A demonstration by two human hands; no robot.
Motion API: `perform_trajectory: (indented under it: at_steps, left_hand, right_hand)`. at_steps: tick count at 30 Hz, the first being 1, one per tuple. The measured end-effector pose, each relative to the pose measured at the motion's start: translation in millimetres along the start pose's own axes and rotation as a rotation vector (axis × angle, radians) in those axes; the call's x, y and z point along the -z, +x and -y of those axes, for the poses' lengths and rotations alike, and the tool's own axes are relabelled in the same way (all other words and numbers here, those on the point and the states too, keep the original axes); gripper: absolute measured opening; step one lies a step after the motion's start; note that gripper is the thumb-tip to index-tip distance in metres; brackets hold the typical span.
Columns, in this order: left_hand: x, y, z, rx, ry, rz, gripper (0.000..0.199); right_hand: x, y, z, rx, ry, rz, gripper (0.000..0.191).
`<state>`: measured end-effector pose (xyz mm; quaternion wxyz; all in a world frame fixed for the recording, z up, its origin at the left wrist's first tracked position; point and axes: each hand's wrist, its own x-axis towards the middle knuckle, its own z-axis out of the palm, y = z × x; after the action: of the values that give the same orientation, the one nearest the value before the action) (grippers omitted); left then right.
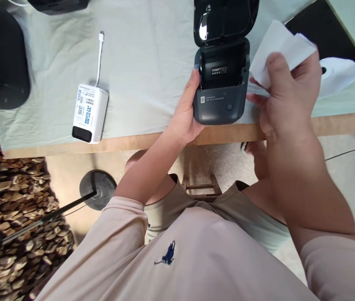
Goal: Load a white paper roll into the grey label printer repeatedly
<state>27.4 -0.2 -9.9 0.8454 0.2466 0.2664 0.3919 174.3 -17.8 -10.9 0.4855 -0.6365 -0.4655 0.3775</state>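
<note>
My left hand (pixel 187 110) grips the left side of a dark label printer (pixel 223 106), thumb along its edge. The printer's glossy black lid (pixel 226 21) stands open at the far side, and its paper bay (pixel 224 71) shows a small printed label inside and no roll. My right hand (pixel 290 92) is closed on a folded white paper (pixel 274 50), pinched between thumb and fingers just right of the printer. Some of its fingertips come near the printer's right side; whether they touch it I cannot tell. Behind that hand lies a white round piece with a dark hole (pixel 340 75), partly hidden.
A white power bank (pixel 89 113) with a short cable (pixel 100 58) lies on the cloth at left. A black flat panel (pixel 330 35) lies at right, a black bag-like object (pixel 0 54) at far left. The wooden table edge (pixel 127 143) runs in front; a stand base (pixel 97 188) is below.
</note>
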Motion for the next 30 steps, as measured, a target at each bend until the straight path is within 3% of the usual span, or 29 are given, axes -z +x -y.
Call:
perform_trajectory:
  at_steps: [4,9,18,24,30]
  left_hand:
    - [-1.7,-2,-1,0.019,-0.028,-0.059,0.045]
    - [-1.2,-1,-1,0.009,0.005,-0.026,0.043]
    - [-1.4,-1,-1,-0.005,0.024,0.006,0.047]
    - [-1.5,-2,-1,-0.037,0.002,0.027,0.045]
    - [-2.5,0,-1,-0.004,0.014,-0.040,0.045]
  right_hand:
    - [4,-4,9,0.129,-0.149,-0.137,0.031]
    - [5,-5,12,0.218,-0.356,-0.211,0.031]
    - [5,1,2,0.196,-0.580,-0.147,0.028]
    - [7,1,1,0.207,-0.624,-0.147,0.045]
    - [7,-3,2,0.243,-0.625,-0.103,0.049]
